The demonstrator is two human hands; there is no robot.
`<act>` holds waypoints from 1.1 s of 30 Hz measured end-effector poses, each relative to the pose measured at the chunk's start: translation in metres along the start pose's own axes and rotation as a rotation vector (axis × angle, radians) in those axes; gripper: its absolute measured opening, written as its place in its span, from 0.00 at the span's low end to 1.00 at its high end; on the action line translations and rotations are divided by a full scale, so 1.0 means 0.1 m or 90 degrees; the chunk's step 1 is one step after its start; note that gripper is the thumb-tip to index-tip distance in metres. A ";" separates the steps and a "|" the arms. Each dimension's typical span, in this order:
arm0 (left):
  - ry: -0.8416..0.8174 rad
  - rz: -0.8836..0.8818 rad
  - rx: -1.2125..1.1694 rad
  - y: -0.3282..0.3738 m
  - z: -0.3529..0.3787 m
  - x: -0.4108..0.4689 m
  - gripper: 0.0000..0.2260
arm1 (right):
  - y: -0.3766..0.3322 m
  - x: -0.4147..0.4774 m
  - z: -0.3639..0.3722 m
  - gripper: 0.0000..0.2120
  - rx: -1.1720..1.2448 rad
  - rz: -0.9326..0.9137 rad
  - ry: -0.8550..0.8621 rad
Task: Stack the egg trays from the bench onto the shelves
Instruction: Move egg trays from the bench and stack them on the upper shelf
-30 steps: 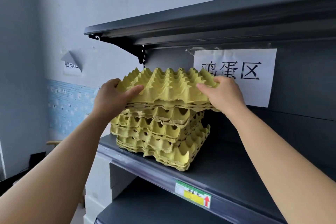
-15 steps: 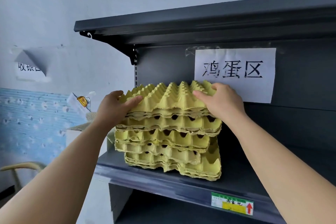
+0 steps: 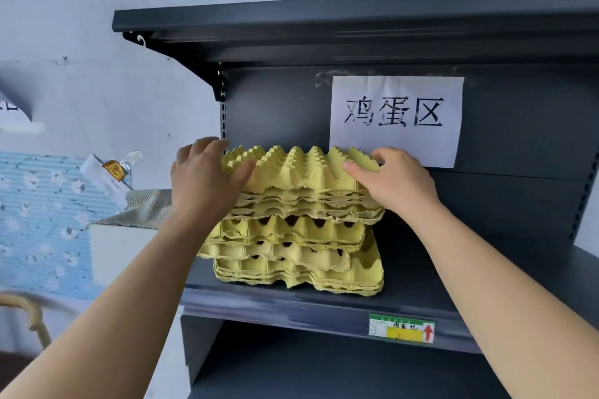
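Observation:
A pile of yellow pulp egg trays [image 3: 291, 256] stands on the dark grey middle shelf [image 3: 324, 304]. On top of it lies the uppermost bundle of trays [image 3: 298, 172], its cones pointing up. My left hand [image 3: 204, 181] grips that bundle's left edge, thumb on top. At the bundle's right edge my right hand [image 3: 395, 181] holds on with the thumb laid across the cones. The lower trays sit slightly askew to one another.
A top shelf [image 3: 356, 26] overhangs the pile. A white paper sign [image 3: 395, 120] is taped to the shelf's back panel, right behind my right hand. A price label [image 3: 402, 332] sits on the shelf lip. A white cabinet [image 3: 129, 256] stands at the left.
The top bundle of trays has come down onto the pile and now rests flat on it. Both hands stayed on its edges. The view has shifted right and closer.

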State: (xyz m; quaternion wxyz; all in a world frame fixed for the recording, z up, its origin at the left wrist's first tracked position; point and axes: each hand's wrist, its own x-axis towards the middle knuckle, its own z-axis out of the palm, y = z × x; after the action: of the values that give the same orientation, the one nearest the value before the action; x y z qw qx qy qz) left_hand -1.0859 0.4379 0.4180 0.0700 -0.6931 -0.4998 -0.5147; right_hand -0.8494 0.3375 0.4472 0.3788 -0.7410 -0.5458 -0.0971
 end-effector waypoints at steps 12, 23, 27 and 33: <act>-0.150 0.315 -0.177 1.68 0.67 -1.18 0.20 | 1.27 -1.02 -0.83 0.22 -0.059 0.065 0.031; -0.340 0.410 -0.304 3.81 1.56 -2.81 0.18 | 3.55 -2.21 -1.95 0.21 -0.246 0.259 -0.004; -0.393 0.440 -0.338 4.59 1.89 -3.47 0.20 | 4.39 -2.63 -2.39 0.21 -0.294 0.305 -0.034; -0.499 0.462 -0.361 5.54 2.43 -4.37 0.16 | 5.50 -3.12 -2.84 0.19 -0.309 0.402 -0.057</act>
State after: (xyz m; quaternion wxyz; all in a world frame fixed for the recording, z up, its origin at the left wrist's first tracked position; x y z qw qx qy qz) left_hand -0.4927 0.0432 0.1954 -0.1354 -0.9490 -0.0633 -0.2777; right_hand -0.4081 -0.1459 0.2198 0.1795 -0.9438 -0.2686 -0.0696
